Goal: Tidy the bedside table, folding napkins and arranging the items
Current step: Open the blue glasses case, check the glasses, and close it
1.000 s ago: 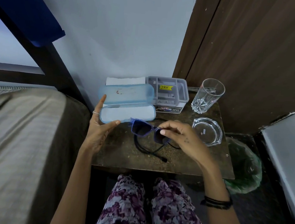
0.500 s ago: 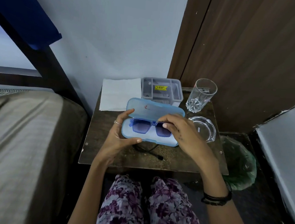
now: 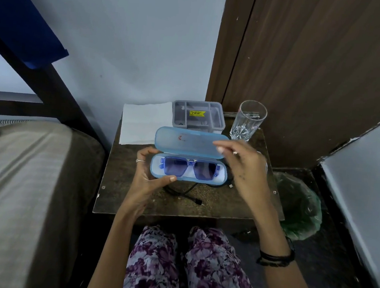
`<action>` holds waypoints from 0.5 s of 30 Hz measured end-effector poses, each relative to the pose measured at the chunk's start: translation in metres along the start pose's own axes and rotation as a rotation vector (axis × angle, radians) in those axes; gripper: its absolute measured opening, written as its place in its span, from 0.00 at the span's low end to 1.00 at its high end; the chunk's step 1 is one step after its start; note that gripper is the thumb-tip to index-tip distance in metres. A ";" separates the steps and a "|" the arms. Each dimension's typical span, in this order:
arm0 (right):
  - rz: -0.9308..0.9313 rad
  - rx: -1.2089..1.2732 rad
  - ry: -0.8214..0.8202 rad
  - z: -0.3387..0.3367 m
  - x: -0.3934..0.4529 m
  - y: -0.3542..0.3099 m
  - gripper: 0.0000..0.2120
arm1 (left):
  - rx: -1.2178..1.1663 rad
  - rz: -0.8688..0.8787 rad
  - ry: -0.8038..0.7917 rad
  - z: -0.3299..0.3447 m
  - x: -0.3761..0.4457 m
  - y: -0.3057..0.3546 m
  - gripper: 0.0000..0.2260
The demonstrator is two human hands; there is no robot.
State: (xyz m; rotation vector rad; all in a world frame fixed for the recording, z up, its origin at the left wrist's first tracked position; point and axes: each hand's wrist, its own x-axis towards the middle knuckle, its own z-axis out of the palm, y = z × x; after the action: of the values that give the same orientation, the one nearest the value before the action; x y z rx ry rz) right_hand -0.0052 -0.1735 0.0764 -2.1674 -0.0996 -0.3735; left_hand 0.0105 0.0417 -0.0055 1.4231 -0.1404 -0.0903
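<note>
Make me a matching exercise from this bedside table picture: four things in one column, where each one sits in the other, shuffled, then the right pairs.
Things:
1. sunglasses
2. napkin
3. drinking glass
4. black cable

Places:
A. back right corner of the table, by the wooden panel
B. on the tabletop under the open case, its plug end nearer the front edge
C. flat at the back left of the table, by the wall
D. inside the open blue case held by the left hand

Pairs: 1-D, 2-C, 3-A, 4-B
</note>
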 end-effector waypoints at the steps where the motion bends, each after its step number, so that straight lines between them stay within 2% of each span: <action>1: 0.042 0.080 0.125 -0.003 -0.001 0.002 0.08 | -0.025 -0.010 0.010 -0.001 -0.001 0.000 0.29; 3: 0.177 0.217 0.276 -0.004 0.000 0.006 0.08 | -0.061 -0.023 0.039 0.000 -0.004 0.000 0.31; 4: 0.255 0.273 0.275 -0.003 0.001 0.008 0.09 | -0.063 -0.021 0.048 0.000 -0.005 0.001 0.33; 7: 0.385 0.426 0.100 0.003 0.002 0.014 0.15 | -0.064 -0.009 0.031 0.005 -0.006 0.002 0.43; 9: 0.353 0.469 0.042 0.006 0.001 0.018 0.14 | -0.095 -0.018 0.016 0.007 -0.007 0.005 0.46; 13: 0.254 0.564 0.042 0.006 -0.003 0.024 0.12 | -0.190 -0.079 0.049 0.006 -0.007 0.002 0.39; 15: 0.229 0.597 0.044 0.005 -0.005 0.026 0.12 | -0.209 -0.095 0.058 0.005 -0.006 0.001 0.41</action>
State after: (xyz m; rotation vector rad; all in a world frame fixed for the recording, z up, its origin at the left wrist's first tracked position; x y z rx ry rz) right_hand -0.0031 -0.1842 0.0520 -1.5593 0.0572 -0.2213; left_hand 0.0039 0.0374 -0.0044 1.2222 -0.0147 -0.1381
